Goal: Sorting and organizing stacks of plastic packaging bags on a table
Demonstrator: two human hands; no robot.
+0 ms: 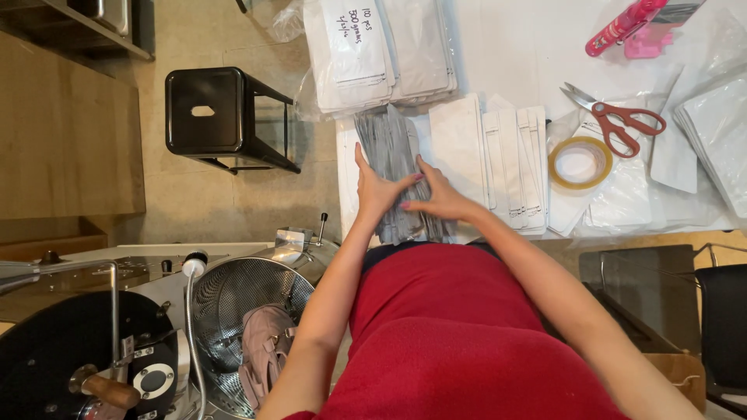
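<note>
Red top nearest the lens, filling the lower frame; your two bare arms run up from it to the bench.

Grey pouches: a fanned stack lying on the white bench at its near edge, right in front of you. Long axis runs away from you, near end under your hands, far end toward the white bag piles.

Left hand: flat against the left side of the stack, fingers straight and together, pointing away from you, palm pressed to the edge. Not gripping.

Right hand: lying over the near right part of the stack, fingers extended leftward and slightly spread, tips meeting the left hand. Pressing down, not closed round anything.

Both hands touch the stack. The left hand bounds its side, the right covers its top. The bulk of the stack lies beyond the fingertips, away from you.

Around it:
- White flat pouches in overlapping rows, just right of the grey stack.
- Tape roll further right, scissors with red handles beside it.
- Pink marker at the far right.
- Black stool on the floor to the left.
- Perforated metal drum lower left, with a pink bag inside it.
</note>
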